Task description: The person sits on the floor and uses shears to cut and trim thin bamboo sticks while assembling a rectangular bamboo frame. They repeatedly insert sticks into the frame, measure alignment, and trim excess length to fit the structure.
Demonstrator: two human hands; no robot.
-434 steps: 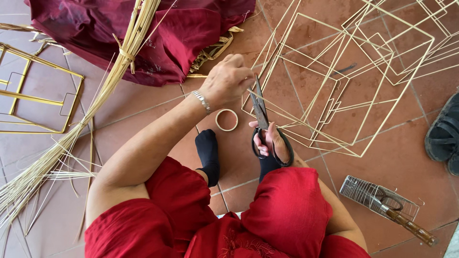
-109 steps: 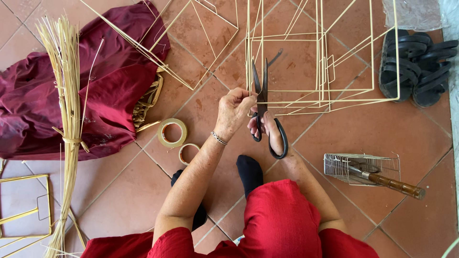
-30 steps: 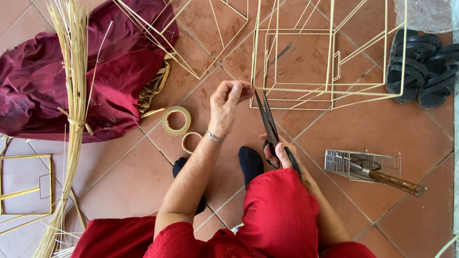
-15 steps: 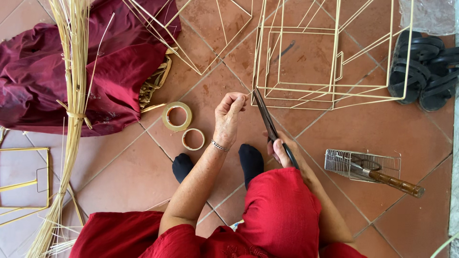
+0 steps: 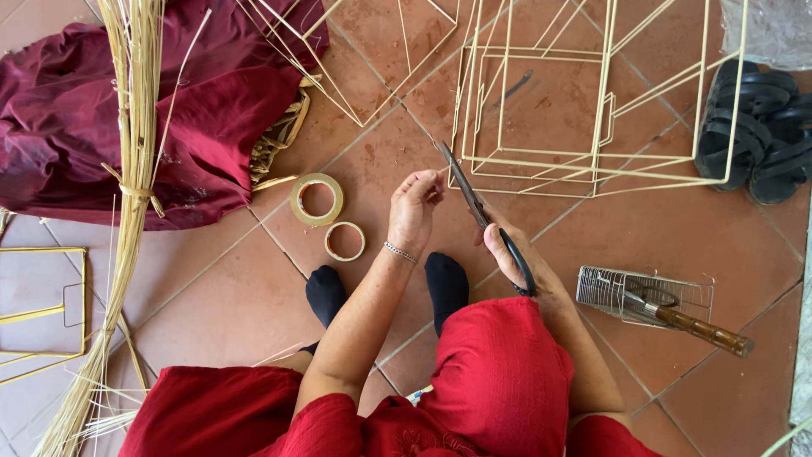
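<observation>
Right hand (image 5: 507,254) is gripping black-handled scissors (image 5: 482,216), fingers clenched through the loops. Left hand (image 5: 414,211) is pinching a thin strip, just beside the blades, above the tiled floor (image 5: 220,288).

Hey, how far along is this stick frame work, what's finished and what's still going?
Done: a box-shaped stick frame stands on the tile floor, with flatter frames beside it. In hand: the right hand holds scissors, whose blades reach up by the left hand, which pinches something too thin to make out. Left: a bundle of uncut straw sticks and two tape rolls.
</observation>
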